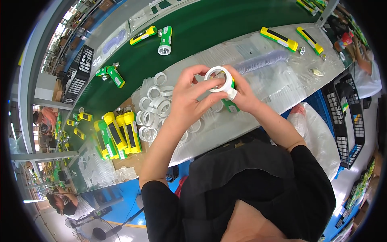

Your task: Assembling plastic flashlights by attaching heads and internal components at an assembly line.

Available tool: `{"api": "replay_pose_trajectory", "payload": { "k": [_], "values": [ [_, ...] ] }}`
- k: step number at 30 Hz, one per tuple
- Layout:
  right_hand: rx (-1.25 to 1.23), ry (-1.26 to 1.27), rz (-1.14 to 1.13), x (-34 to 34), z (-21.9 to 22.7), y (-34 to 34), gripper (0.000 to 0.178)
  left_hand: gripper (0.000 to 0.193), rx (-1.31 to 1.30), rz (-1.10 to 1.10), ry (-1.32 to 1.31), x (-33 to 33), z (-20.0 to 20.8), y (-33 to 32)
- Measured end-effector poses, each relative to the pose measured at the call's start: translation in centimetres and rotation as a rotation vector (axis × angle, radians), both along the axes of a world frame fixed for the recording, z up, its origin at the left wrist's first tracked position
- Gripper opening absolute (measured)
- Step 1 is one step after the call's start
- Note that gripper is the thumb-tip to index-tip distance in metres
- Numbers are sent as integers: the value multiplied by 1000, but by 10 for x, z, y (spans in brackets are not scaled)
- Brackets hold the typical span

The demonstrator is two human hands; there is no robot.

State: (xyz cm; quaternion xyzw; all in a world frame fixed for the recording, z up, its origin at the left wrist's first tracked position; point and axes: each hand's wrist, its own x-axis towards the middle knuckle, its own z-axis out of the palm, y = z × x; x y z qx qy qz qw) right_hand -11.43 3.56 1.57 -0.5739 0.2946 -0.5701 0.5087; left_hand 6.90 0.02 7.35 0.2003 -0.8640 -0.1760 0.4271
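Note:
My left hand (192,94) is closed on a white ring (208,75), its thumb and fingers on the near side and inside of the ring. My right hand (245,97) is wrapped round a green flashlight (231,106), mostly hidden by the fingers, with the ring at its head end. I cannot tell whether the ring sits around the head or just against it. Left of my hands lies a heap of loose white rings (153,105) on the table. Further left, several yellow and green flashlights (115,131) lie side by side.
A green conveyor belt (193,30) runs behind the table (258,86) and carries scattered flashlights (165,40). Stacked clear plastic discs (264,61) and two yellow flashlights (279,39) lie at the far right. A white sack (316,137) and black crates (338,121) stand right of me. Other people work nearby.

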Motion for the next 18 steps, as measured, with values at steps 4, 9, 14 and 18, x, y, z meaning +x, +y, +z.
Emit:
{"api": "replay_pose_trajectory", "payload": {
  "k": [4, 9, 14, 18],
  "values": [
    [39, 48, 33, -7, -1, -1, 53, 36, 1, 41, -71, 1, 2, 0],
    [-19, -57, 56, -18, 3, 4, 65, 37, -38, 24, -99, -5, 10, 1],
    [-306, 281, -90, -53, 24, -2, 57, 42, -19, -9, -152, -10, 10, 4],
    [-485, 739, -126, -81, 63, 5, 45, 45, -3, -80, -106, -29, 4, 8]
  ]
}}
